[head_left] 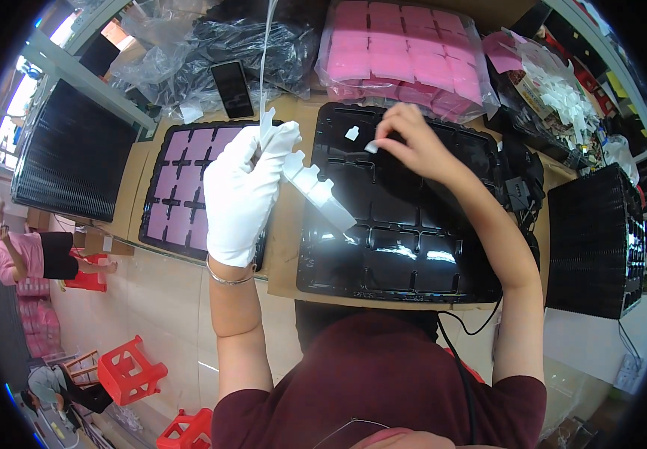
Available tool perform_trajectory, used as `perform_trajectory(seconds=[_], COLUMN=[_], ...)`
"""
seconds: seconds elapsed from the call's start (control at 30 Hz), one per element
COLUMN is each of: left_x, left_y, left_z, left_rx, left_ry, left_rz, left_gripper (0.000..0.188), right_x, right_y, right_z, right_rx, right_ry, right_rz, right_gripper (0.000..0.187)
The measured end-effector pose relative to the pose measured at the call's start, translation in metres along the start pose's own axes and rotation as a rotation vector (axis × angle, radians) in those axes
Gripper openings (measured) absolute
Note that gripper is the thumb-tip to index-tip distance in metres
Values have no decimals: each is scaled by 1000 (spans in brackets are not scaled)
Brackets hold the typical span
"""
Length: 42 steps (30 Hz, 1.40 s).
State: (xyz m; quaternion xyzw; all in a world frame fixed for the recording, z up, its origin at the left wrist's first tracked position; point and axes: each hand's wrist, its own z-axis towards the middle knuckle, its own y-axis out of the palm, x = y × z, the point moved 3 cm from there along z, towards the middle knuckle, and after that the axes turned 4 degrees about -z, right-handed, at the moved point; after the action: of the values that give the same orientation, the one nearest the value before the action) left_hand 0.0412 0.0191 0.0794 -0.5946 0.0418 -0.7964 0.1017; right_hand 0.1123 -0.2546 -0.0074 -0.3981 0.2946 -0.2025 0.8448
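Hands (245,191) holding sticker strip (316,191), above black tray (398,254)

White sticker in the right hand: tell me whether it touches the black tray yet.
Cannot tell. In the head view the right hand pinches the white sticker over the black tray, but looking straight down shows neither contact nor gap.

The left hand (245,191), gloved, covers part of the tray of pink pads (181,187) beneath it. Right of that tray, the black tray's (398,224) near edge is hidden by the person's body. The right hand (413,142) pinches a small white piece (371,147), possibly a sticker, too small to identify.
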Motion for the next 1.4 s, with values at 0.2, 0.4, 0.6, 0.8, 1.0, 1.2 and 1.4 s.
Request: perform_trajectory(seconds=[0.2, 0.4, 0.6, 0.8, 1.0, 1.2, 1.4], left_x=[6, 9, 12, 14, 5, 16, 14], left_y=[2, 9, 12, 21, 35, 41, 35], left_z=[-2, -7, -10, -12, -20, -31, -40], left_rx=[-11, 31, -21, -45, -65, -131, -149], left_ry=[-13, 11, -54, -73, -51, -83, -91], left_rz=[4, -23, -1, -26, -19, -14, -66], left_gripper=[23, 23, 23, 23, 25, 25, 25], right_x=[71, 85, 81, 55, -103, -135, -149], right_y=[-81, -107, -97, -81, -25, -20, -15], right_z=[-75, -114, -124, -118, -37, -18, -17], right_rx=[-17, -130, -184, 152, -28, -119, 83], right_ry=[590, 749, 712, 590, 431, 357, 48], right_rz=[127, 64, -310, -572, 760, 758, 294], right_gripper=[13, 16, 13, 15, 28, 32, 20])
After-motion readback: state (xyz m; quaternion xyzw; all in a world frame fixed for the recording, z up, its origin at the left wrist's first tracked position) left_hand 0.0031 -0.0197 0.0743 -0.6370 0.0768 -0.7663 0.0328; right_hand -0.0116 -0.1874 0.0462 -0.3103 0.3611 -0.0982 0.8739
